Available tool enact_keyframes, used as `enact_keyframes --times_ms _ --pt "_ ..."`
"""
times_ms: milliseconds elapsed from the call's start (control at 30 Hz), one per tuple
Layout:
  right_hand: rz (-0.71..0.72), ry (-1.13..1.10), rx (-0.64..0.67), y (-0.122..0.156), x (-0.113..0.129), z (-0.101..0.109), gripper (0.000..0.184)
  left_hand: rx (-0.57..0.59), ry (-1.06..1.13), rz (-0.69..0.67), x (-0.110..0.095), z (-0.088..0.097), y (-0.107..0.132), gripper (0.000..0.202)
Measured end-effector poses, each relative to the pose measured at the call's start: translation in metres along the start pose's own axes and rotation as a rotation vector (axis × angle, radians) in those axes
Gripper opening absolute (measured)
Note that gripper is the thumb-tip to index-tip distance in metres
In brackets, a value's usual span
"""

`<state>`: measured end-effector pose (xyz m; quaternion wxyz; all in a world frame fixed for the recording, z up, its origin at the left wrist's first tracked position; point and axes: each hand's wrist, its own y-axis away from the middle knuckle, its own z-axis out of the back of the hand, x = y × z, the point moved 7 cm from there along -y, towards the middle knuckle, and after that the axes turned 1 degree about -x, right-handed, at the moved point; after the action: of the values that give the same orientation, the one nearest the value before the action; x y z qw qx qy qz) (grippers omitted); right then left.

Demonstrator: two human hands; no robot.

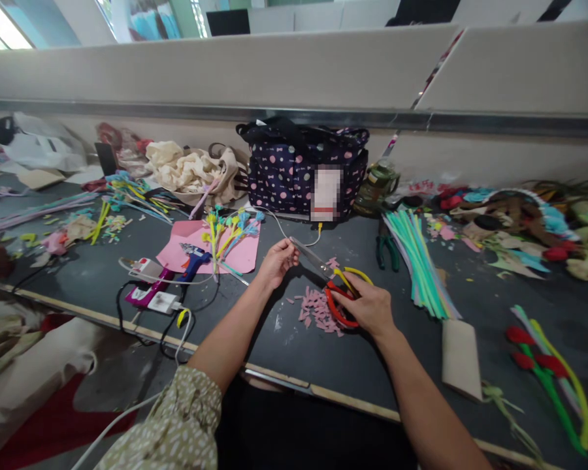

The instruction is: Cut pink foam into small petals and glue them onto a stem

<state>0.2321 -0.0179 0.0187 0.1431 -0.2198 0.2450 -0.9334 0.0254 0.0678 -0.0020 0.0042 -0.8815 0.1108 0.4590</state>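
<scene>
My right hand point(367, 305) grips the red and yellow handles of a pair of scissors point(334, 284), whose blades point up and left toward my left hand point(277, 260). That hand's fingers are pinched together at the blade tips on something too small to make out. Below the blades, a heap of small pink cut pieces point(317, 312) lies on the dark table point(367, 365).
A dotted dark bag point(294, 166) stands at the back. A pink sheet point(242, 251) with pipe-cleaner flowers, a blue glue gun point(192, 261) and a power strip point(149, 282) lie left. Green pliers point(386, 248), a bundle of green stems point(419, 264), a cardboard piece point(460, 358) and red-tipped stems point(543, 372) lie right.
</scene>
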Motion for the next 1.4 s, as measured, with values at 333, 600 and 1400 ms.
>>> enact_keyframes --times_ms 333,600,1400 --pt "0.014 0.014 0.001 0.001 0.001 0.0 0.048 -0.104 -0.218 -0.127 -0.013 0.002 0.003 0.016" --pt "0.008 0.013 0.005 0.001 -0.001 -0.001 0.048 -0.108 -0.246 -0.155 -0.015 0.002 0.003 0.015" --pt "-0.014 -0.016 -0.003 0.0 0.0 0.002 0.049 -0.119 -0.14 -0.1 -0.013 0.004 0.002 0.019"
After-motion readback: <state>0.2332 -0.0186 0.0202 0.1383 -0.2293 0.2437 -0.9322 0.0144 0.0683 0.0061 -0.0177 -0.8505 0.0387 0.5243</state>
